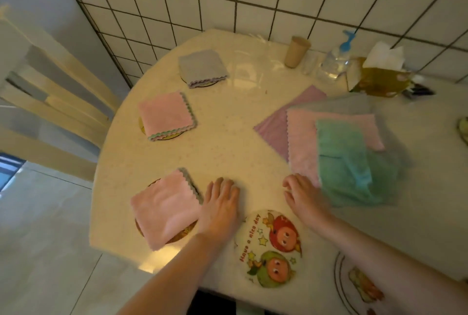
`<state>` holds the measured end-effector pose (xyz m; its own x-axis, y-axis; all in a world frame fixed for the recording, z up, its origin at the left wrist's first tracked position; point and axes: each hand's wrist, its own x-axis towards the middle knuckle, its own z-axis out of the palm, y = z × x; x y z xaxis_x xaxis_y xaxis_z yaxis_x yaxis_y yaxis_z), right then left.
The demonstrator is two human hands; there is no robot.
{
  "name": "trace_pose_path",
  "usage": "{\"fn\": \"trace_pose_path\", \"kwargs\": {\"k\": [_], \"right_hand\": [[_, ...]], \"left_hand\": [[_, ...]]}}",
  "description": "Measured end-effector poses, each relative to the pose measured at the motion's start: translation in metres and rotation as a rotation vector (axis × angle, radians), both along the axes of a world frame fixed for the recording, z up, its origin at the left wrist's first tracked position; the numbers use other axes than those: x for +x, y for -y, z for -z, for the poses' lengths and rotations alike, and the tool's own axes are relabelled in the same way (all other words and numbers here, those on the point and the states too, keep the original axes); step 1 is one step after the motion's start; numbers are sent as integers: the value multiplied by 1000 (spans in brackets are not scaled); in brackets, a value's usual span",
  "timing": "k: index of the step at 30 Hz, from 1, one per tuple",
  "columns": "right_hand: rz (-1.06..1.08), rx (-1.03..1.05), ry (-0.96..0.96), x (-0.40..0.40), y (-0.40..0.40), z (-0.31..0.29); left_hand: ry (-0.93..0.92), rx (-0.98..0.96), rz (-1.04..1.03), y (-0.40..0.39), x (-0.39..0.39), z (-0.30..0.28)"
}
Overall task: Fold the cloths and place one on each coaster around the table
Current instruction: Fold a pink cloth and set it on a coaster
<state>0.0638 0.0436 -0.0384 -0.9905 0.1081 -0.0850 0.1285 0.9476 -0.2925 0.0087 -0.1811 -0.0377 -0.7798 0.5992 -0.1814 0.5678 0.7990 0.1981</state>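
Three folded cloths lie on coasters along the left of the round table (pixel 228 137): a grey one (pixel 201 67) at the back, a pink one (pixel 166 114) in the middle, a pink one (pixel 167 208) near the front edge. My left hand (pixel 221 204) rests flat on the table beside that near pink cloth, holding nothing. My right hand (pixel 302 195) hovers with fingers apart at the near corner of a pile of unfolded cloths (pixel 336 142), green on top, then pink, grey and purple. A bare cartoon coaster (pixel 269 248) lies between my forearms.
A brown cup (pixel 296 51), a clear pump bottle (pixel 336 61) and a tissue box (pixel 379 74) stand at the back by the tiled wall. Another printed coaster (pixel 359 284) sits at the front right edge. A chair (pixel 50 102) stands left of the table.
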Motion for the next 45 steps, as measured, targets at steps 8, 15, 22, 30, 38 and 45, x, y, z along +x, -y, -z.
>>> {"fn": "trace_pose_path", "kwargs": {"k": [8,15,22,30,38,45], "right_hand": [[15,86,-28,93,-152,5],[-27,160,29,116,-242,9],[-172,239,176,75,-280,-2],[-138,147,-11,49,-294,-4],[109,-259,-108,-32,-298,-70],[-37,-80,-302,-74,-298,-130]], "left_hand": [[38,116,308,-156,72,7],[-18,42,299,-244,86,9],[-65,-75,258,-259,76,14],[120,111,98,-268,49,8],[303,474,-346,-284,-45,-68],[-74,265,-215,-276,-118,-140]]}}
